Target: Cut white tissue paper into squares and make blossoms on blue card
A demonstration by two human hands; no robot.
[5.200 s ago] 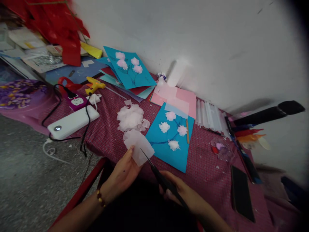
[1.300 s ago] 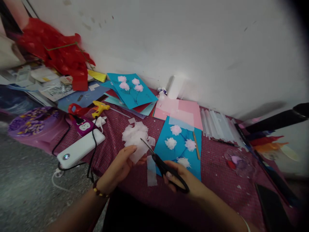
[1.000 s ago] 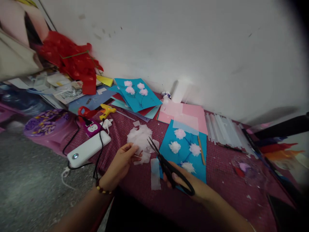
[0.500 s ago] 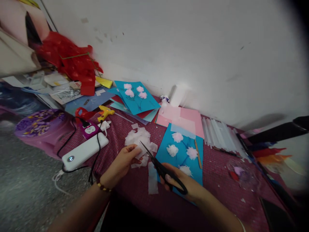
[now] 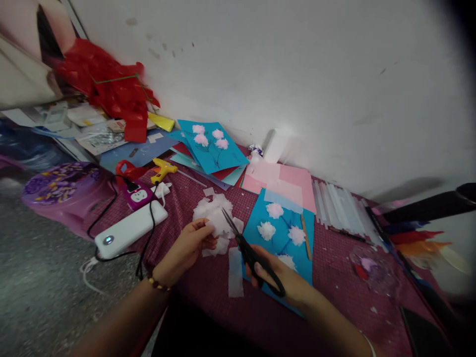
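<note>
In the lower middle of the frame, the left hand (image 5: 188,248) has its thumb and forefinger pinched on a piece of white paper (image 5: 210,227), whose outline merges into the pile of white paper pieces (image 5: 219,203) behind it. The right hand (image 5: 277,270), just right of centre, grips black-handled scissors (image 5: 242,244) by the loops; the blades point to the upper left, slightly parted, their tips over the pile in this view. Below the blades a translucent strip (image 5: 235,275) lies on the dark red checked cloth (image 5: 334,282), beside a blue sheet (image 5: 256,215) that bears white and pale pink paper flowers (image 5: 275,210) and a thin wooden stick (image 5: 306,237). Pink paper (image 5: 303,181) lies at the top of that sheet, and a row of translucent sticks (image 5: 334,201) extends to its right. In the upper middle, another flowered blue card (image 5: 230,153) tops a stack leaning near the wall (image 5: 297,64). Left of centre are a yellow glue gun (image 5: 162,170), a purple socket (image 5: 137,197) and a white power bank (image 5: 131,230) crossed by a black cable (image 5: 151,215). A red plastic heap (image 5: 107,89) fills the upper left, above a pink stool (image 5: 80,215).
</note>
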